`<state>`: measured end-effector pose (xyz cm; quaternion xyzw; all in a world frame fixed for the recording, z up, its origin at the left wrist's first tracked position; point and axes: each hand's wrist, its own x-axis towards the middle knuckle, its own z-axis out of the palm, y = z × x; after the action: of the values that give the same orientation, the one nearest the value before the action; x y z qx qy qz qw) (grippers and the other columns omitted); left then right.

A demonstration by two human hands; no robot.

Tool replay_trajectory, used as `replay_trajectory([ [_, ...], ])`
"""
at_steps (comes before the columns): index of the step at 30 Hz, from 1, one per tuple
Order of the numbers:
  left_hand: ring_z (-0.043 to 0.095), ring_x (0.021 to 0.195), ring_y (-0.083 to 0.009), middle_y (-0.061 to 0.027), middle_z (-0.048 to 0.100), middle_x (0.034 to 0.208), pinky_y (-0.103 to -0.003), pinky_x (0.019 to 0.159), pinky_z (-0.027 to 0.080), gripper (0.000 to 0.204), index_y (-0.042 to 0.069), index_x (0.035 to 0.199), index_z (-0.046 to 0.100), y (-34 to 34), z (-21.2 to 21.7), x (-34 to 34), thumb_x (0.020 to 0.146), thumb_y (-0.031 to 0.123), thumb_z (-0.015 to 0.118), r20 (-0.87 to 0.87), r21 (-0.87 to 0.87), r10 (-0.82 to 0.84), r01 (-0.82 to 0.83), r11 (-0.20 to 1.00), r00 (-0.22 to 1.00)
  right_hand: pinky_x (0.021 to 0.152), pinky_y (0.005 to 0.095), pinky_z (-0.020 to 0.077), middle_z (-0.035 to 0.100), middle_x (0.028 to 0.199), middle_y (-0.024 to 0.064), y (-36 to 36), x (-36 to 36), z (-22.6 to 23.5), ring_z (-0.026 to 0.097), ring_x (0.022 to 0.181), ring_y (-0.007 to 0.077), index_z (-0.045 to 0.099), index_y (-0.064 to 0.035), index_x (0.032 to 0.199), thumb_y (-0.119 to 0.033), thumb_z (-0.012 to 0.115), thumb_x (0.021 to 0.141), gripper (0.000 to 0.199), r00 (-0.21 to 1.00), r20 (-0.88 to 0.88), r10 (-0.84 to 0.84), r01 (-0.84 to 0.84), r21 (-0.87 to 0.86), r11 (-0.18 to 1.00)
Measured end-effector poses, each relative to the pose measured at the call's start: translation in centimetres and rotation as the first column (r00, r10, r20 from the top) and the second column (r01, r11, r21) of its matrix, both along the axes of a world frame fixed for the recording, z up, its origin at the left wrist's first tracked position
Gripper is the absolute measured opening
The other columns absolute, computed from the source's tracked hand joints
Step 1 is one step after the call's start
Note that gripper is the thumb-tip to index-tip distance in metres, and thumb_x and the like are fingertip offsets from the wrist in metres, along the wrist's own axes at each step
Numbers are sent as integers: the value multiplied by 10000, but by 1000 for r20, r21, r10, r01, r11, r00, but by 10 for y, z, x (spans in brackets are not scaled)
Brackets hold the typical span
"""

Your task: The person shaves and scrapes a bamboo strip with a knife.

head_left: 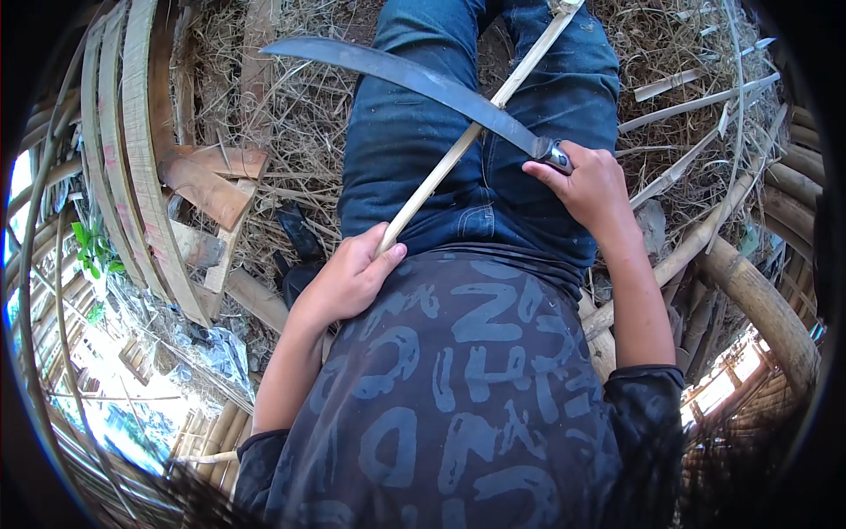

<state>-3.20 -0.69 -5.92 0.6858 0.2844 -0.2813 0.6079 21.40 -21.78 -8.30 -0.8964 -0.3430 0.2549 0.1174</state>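
Stick point(432, 187) across our lap point(397, 141), near-left corner to far-right edge, looks light and stiff, best held at its near end, where our left hand point(357, 269) grips it; our right hand point(592, 181) clasps the machete point(414, 85) by its handle.

Ground point(357, 22): earth, strewn with dry straw point(300, 123). Left of the jeans point(397, 141): short wood pieces point(207, 189), overlapping. Right of the jeans: pale split strips point(705, 104), loosely scattered over straw.
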Motion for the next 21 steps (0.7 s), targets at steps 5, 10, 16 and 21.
replay_trajectory([
  [5, 419, 693, -116, -25, 479, 710, -295, 638, 394, 234, -14, 1039, 554, 0, 1, -2, 992, 214, 539, 2, 41, 3, -3, 999, 1000, 606, 474, 523, 638, 639, 214, 7, -3, 7, 652, 665, 418, 630, -13, 703, -649, 646, 812, 645, 1000, -25, 8, -8, -5, 1000],
  [10, 425, 692, -122, -36, 482, 709, -300, 636, 396, 224, -19, 1028, 552, -3, 6, -6, 990, 200, 534, 21, 37, 37, -38, 999, 999, 597, 477, 526, 638, 643, 222, 13, -17, 17, 651, 653, 422, 640, -3, 721, -641, 644, 819, 646, 995, -22, 97, -96, 68, 993],
  [16, 416, 696, -121, -33, 462, 707, -296, 640, 397, 213, -26, 1007, 539, -4, 18, 11, 994, 185, 516, -23, 79, -12, 14, 997, 1000, 582, 470, 526, 632, 631, 227, 7, -2, 19, 650, 632, 419, 639, 7, 717, -642, 652, 813, 656, 997, -66, -28, 30, 19, 999],
  [21, 415, 696, -123, -49, 452, 705, -296, 644, 400, 218, -26, 977, 524, -4, 33, 7, 995, 191, 512, -17, 57, 14, -13, 998, 1000, 560, 457, 526, 620, 595, 204, 5, -9, 25, 655, 609, 397, 636, -3, 711, -647, 655, 810, 652, 993, 39, 114, -118, 98, 988],
])
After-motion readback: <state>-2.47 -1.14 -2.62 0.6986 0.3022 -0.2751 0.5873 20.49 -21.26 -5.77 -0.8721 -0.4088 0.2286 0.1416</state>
